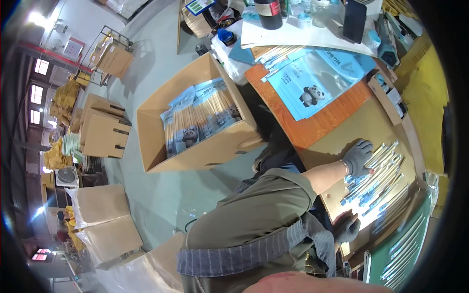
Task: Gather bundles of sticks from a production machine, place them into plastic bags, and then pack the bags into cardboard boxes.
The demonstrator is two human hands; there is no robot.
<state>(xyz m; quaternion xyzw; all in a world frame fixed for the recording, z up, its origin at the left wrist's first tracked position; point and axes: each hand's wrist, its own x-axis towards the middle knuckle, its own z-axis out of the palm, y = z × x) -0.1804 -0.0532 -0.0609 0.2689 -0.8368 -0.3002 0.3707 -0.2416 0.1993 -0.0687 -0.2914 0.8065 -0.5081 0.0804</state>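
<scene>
Passage between left hand (358,157) and blue bags (312,88); small carton (384,101) (filled) obstructs one side.

Glare on sticks (375,172), R; bright light (38,18) upper L w/ flare; edges bent, corners blk

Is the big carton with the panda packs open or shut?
Open: no flap covers the top of the carton, and the blue packs show inside.
</scene>
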